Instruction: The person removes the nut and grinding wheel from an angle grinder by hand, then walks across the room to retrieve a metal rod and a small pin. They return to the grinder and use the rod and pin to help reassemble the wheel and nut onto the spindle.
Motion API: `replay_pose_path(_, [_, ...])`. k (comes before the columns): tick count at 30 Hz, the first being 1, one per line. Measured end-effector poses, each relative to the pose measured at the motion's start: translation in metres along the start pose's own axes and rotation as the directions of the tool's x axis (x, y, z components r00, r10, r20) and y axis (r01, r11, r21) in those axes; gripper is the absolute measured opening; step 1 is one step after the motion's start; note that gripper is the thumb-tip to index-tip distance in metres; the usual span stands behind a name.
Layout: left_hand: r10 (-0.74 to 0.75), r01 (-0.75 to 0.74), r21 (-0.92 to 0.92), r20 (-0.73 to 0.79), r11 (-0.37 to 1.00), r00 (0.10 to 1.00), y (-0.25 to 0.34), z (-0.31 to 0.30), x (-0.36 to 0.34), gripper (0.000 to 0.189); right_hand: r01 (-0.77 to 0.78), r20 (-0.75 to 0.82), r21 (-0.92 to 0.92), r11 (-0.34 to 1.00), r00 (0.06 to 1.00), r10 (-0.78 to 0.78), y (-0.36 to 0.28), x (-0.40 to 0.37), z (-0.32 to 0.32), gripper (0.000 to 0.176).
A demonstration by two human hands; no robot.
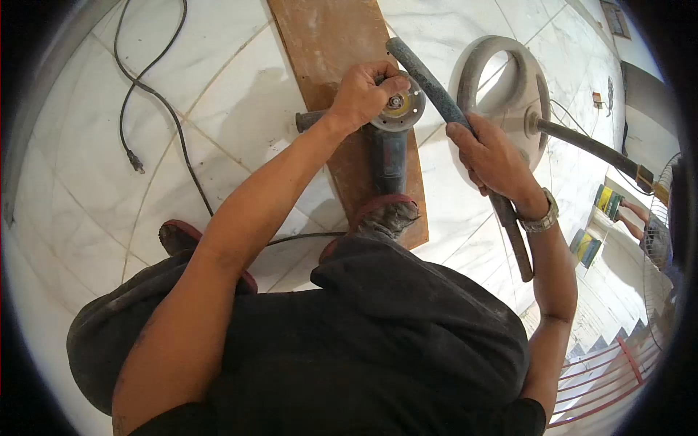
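Observation:
An angle grinder (390, 156) lies on a brown board (323, 36), its grey disc (413, 115) facing up around a yellow centre. My left hand (367, 94) is closed at the disc's far edge, thumb and fingers pinched beside the hub. A side handle (309, 120) sticks out to the left under my wrist. My shoe (389, 216) rests against the near end of the grinder's body. In my right hand (494, 156) is a long dark bar (429, 78), slanted, with its far end near the disc. My palm hides the bar's middle.
A black cable with a plug (134, 161) runs over the tiled floor (240, 120) at left. Right of the board stands a fan base (534, 83) with its pole, the wire fan cage (658, 240) at far right. Beyond are another person's arm (634, 218) and a red metal rack (629, 360).

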State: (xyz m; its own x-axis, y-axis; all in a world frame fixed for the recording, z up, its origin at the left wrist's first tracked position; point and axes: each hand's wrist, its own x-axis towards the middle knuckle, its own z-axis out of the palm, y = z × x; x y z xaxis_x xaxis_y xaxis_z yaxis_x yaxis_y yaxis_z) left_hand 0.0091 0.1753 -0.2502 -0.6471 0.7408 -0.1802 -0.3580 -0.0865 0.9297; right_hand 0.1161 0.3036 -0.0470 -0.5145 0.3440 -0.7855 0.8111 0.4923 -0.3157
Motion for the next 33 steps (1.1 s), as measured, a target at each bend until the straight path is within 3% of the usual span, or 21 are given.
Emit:
replay_pose_path(3, [0.008,-0.008,-0.015,-0.012,1.0,1.0,-0.012,0.0,0.001,0.018,-0.003,-0.128,0.026,1.0,0.992,0.007,-0.01,-0.008,-0.009,0.038])
replay_pose_path(5, [0.002,-0.003,-0.04,-0.016,0.999,1.0,-0.008,0.002,0.001,0.019,0.109,-0.282,0.123,0.986,0.957,-0.07,-0.001,-0.006,-0.018,0.037])
replay_pose_path(7, [-0.02,0.02,0.001,-0.014,1.0,1.0,-0.003,0.002,-0.001,0.019,0.107,-0.346,0.23,0.967,0.938,-0.021,-0.001,-0.003,-0.015,0.036])
replay_pose_path(8, [-0.026,0.026,0.024,-0.014,0.999,1.0,0.001,0.002,0.0,0.019,0.455,-0.386,-0.37,0.81,0.718,-0.58,0.024,0.014,-0.006,0.036])
replay_pose_path(9, [-0.011,0.011,0.019,-0.006,1.0,1.0,0.001,0.001,0.001,0.018,0.315,-0.208,-0.16,0.935,0.916,-0.344,0.019,0.009,-0.002,0.036])
replay_pose_path(10, [0.0,0.0,0.013,0.002,1.0,1.0,0.0,0.0,0.0,0.017,0.064,-0.004,-0.046,0.997,0.998,-0.064,0.014,0.004,0.003,0.037])
replay_pose_path(13, [-0.038,0.039,0.075,-0.021,0.996,0.999,0.004,-0.001,-0.003,0.015,-0.004,-0.11,0.007,1.0,0.994,0.004,0.0,-0.007,-0.007,0.037])
replay_pose_path(14, [-0.059,0.062,0.102,-0.033,0.993,0.998,0.007,0.001,-0.004,0.014,0.058,-0.219,-0.029,0.998,0.974,-0.063,0.003,-0.008,-0.011,0.038])
replay_pose_path(15, [-0.045,0.046,0.042,-0.028,0.998,0.999,0.003,0.003,-0.004,0.014,0.049,-0.252,0.179,0.983,0.968,-0.002,0.002,-0.006,-0.017,0.037])
replay_pose_path(17, [-0.007,0.005,-0.073,-0.019,0.997,1.0,-0.002,0.002,-0.001,0.014,0.151,-0.368,0.282,0.947,0.929,-0.039,0.006,-0.004,-0.017,0.034])
replay_pose_path(18, [-0.011,0.011,-0.044,-0.009,0.999,1.0,-0.003,0.003,0.0,0.013,0.47,-0.419,-0.293,0.832,0.72,-0.554,0.007,0.007,-0.006,0.034])
replay_pose_path(19, [-0.014,0.014,-0.012,0.001,1.0,1.0,-0.003,0.001,0.001,0.013,0.286,-0.221,-0.083,0.955,0.929,-0.297,0.007,0.003,-0.003,0.035])
replay_pose_path(20, [-0.021,0.021,0.019,0.008,1.0,1.0,-0.005,-0.001,0.002,0.012,-0.004,0.01,0.003,1.0,1.0,0.004,0.003,-0.003,0.001,0.037])
replay_pose_path(23, [0.027,-0.027,0.042,-0.006,0.999,1.0,-0.008,-0.002,0.0,0.01,0.049,-0.163,0.047,0.998,0.986,-0.041,-0.001,-0.008,-0.006,0.038])
replay_pose_path(24, [-0.011,0.01,-0.074,-0.013,0.997,1.0,-0.007,0.0,-0.001,0.01,0.084,-0.24,0.083,0.993,0.969,-0.062,0.002,-0.007,-0.012,0.038])
replay_pose_path(27, [0.01,-0.01,-0.033,0.008,0.999,1.0,-0.001,-0.001,-0.001,0.011,0.066,-0.386,0.239,0.969,0.922,0.032,0.002,0.0,-0.004,0.037])
replay_pose_path(30, [0.033,-0.034,-0.015,-0.026,0.999,0.999,-0.001,0.001,-0.002,0.011,0.209,-0.047,-0.075,0.975,0.976,-0.213,0.014,0.004,0.016,0.038])
replay_pose_path(31, [0.037,-0.037,0.024,-0.028,0.999,0.999,-0.001,-0.001,0.001,0.011,0.058,0.041,0.006,0.998,0.997,-0.058,0.004,-0.003,0.012,0.039])
replay_pose_path(33, [0.019,-0.017,0.092,-0.023,0.996,1.0,-0.008,-0.002,0.0,0.011,0.086,-0.067,0.094,0.992,0.995,-0.08,0.0,-0.007,0.007,0.041])
